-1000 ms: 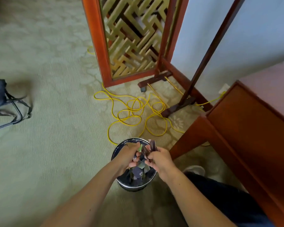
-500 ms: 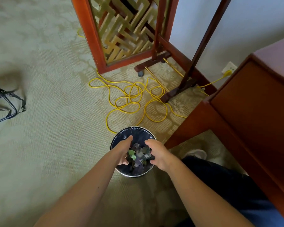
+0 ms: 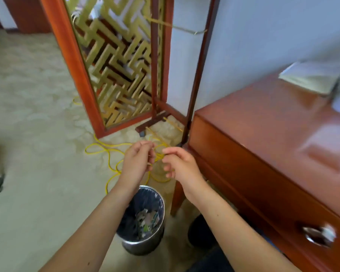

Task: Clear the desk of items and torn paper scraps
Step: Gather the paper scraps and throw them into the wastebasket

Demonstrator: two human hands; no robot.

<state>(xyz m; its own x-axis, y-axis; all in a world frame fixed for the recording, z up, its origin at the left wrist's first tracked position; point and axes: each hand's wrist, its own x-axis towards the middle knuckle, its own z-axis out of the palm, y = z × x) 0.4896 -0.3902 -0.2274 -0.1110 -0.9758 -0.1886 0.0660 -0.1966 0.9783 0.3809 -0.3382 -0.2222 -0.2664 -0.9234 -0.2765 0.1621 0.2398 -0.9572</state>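
lattice screen [image 3: 122,71] upright | yellow cable [image 3: 106,145] looped on carpet [image 3: 37,134]

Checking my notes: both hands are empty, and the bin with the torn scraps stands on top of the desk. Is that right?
Not quite. The head view shows the bin with the torn scraps standing on the carpet beside the desk, not on top of it. The left hand and right hand do look empty.

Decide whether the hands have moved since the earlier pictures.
Yes. The left hand and right hand, earlier over the bin, are now clear of its mouth, past its far rim.
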